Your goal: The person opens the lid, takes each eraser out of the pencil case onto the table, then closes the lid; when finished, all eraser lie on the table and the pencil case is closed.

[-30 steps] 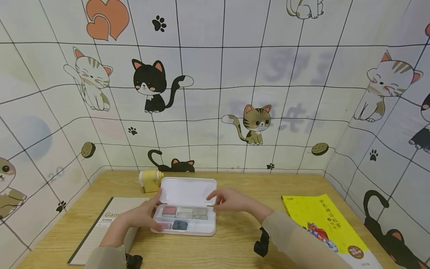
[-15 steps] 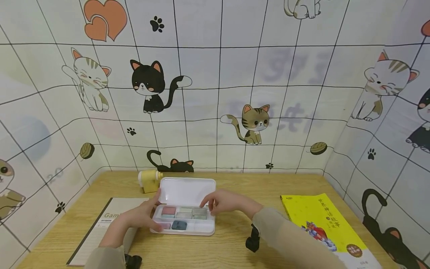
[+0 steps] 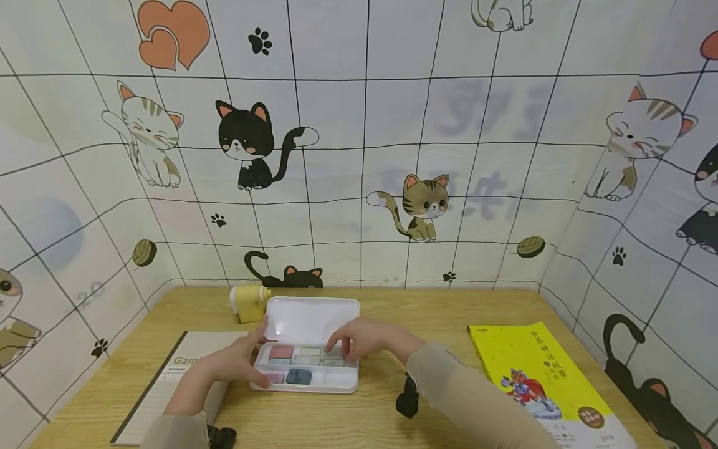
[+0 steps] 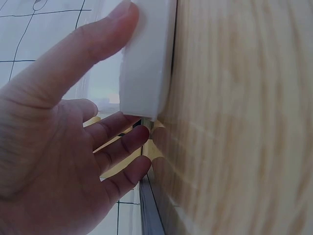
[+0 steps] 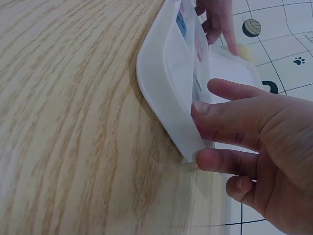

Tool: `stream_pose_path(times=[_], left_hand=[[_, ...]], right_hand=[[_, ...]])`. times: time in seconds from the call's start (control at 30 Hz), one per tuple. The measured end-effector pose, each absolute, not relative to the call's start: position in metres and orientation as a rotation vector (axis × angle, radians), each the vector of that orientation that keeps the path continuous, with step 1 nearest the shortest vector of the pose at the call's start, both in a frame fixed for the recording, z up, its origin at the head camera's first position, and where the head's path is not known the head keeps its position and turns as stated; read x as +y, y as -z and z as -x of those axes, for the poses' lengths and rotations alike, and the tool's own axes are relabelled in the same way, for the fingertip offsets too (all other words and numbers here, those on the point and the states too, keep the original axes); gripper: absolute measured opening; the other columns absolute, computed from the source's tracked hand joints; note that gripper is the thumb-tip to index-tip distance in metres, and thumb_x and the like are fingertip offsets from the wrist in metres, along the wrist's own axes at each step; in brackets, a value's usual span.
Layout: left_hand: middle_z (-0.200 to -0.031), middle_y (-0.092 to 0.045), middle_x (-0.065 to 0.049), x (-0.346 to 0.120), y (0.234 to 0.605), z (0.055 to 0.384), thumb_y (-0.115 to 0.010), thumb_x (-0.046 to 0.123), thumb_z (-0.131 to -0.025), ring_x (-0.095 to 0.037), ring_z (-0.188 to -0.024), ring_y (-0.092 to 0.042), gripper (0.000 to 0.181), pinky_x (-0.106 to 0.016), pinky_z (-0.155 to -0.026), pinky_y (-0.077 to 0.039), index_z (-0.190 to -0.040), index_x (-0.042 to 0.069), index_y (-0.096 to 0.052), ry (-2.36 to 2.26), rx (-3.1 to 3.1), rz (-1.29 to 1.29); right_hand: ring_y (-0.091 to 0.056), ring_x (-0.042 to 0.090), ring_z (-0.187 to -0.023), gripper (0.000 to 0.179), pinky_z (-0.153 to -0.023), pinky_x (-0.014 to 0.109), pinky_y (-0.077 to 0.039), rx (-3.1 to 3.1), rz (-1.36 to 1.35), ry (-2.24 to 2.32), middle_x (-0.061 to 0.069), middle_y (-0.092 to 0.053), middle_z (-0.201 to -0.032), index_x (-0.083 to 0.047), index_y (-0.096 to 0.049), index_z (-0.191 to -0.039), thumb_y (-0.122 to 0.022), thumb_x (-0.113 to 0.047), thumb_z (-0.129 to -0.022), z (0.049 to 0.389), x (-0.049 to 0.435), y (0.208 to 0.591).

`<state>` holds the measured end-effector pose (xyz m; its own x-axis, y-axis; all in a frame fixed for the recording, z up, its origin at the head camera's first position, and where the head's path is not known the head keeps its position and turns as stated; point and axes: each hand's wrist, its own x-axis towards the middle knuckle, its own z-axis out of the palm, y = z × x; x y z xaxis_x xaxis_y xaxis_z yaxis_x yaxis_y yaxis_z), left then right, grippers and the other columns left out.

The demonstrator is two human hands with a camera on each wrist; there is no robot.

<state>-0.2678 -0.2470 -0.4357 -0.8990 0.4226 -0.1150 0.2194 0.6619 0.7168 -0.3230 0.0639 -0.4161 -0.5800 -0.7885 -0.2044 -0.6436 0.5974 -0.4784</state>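
Inside the white case [image 3: 339,379], at the right end of the back row — reaching over the pale block [image 3: 333,360] from its right with the nearer, right hand [image 3: 366,340]; cannot tell whether pinching. Touching the case's left end with the left hand [image 3: 240,360] — fingers spread.

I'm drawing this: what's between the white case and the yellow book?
In the head view: right wrist, beige sleeve, black wrist camera and wooden table.

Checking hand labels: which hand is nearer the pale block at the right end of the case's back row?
Right. The right hand has its fingertips at the pale block; the left hand is at the white case's opposite, left end.
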Motion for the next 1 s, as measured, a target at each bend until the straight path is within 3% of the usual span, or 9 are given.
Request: stream_pose_path(times=[0.43,0.7,1.0], left_hand=[[-0.127,-0.045,-0.018,-0.2470,0.4377,0.2700,-0.091,0.023,-0.064,-0.034,-0.117,-0.044,0.132,-0.056,-0.103,-0.031,-0.153,0.000,0.004,-1.057,2.610,-0.487],[-0.136,-0.041,-0.026,-0.2463,0.4358,0.2691,-0.091,0.022,-0.064,-0.040,-0.126,-0.040,0.132,-0.057,-0.106,-0.027,-0.153,-0.002,0.005,-1.072,2.606,-0.501],[-0.131,-0.044,-0.019,-0.2463,0.4372,0.2693,-0.090,0.022,-0.064,-0.036,-0.121,-0.042,0.132,-0.058,-0.105,-0.028,-0.153,0.001,0.004,-1.064,2.611,-0.482]], right_hand=[[-0.050,0.002,-0.065,0.054,-0.060,0.018,-0.043,2.487,1.238,0.401,-0.012,-0.058,-0.073,-0.032,-0.065,-0.127,-0.071,-0.001,-0.083,0.3194,0.0607,0.4231],[-0.046,0.003,-0.065,0.056,-0.061,0.017,-0.040,2.528,1.340,0.295,-0.012,-0.055,-0.070,-0.035,-0.066,-0.126,-0.071,-0.001,-0.082,0.3185,0.0584,0.4264],[-0.043,0.004,-0.062,0.055,-0.058,0.017,-0.037,2.554,1.363,0.224,-0.011,-0.051,-0.067,-0.037,-0.067,-0.124,-0.071,-0.002,-0.083,0.3164,0.0570,0.4269]])
